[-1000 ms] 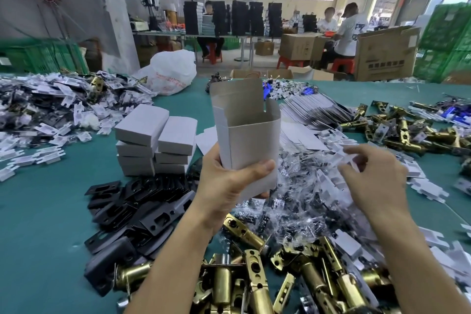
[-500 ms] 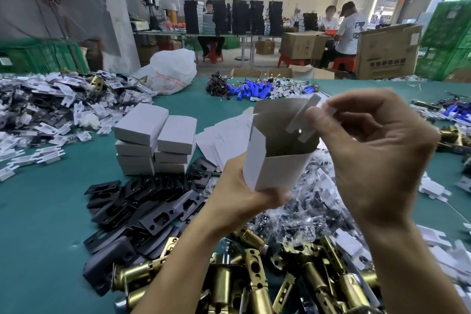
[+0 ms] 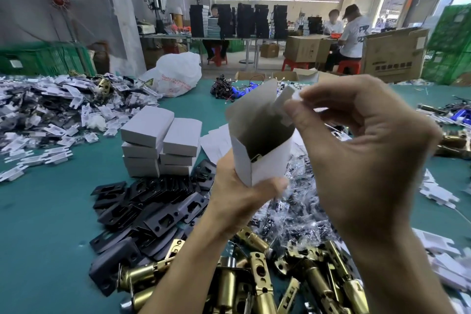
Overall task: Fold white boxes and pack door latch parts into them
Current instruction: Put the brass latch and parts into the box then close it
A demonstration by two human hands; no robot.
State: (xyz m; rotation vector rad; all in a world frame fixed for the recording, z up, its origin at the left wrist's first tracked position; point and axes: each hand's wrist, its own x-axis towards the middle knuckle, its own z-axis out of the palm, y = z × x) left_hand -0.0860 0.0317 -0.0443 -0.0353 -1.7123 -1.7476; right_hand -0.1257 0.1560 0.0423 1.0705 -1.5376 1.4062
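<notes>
Closed boxes [image 3: 163, 143] left of held box [image 3: 262, 150]; latches [image 3: 254, 275] below.

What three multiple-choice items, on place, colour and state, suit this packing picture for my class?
1. The stack of closed boxes stands: A left of the held box; B right of it; C inside it.
2. The table is: A red; B teal; C yellow.
3. The held box is: A open-topped; B taped shut; C flattened.
A, the stack sits left of the left hand gripping that box; B, its bare surface is teal; A, its dark inside shows where the right hand pinches a white insert.
</notes>
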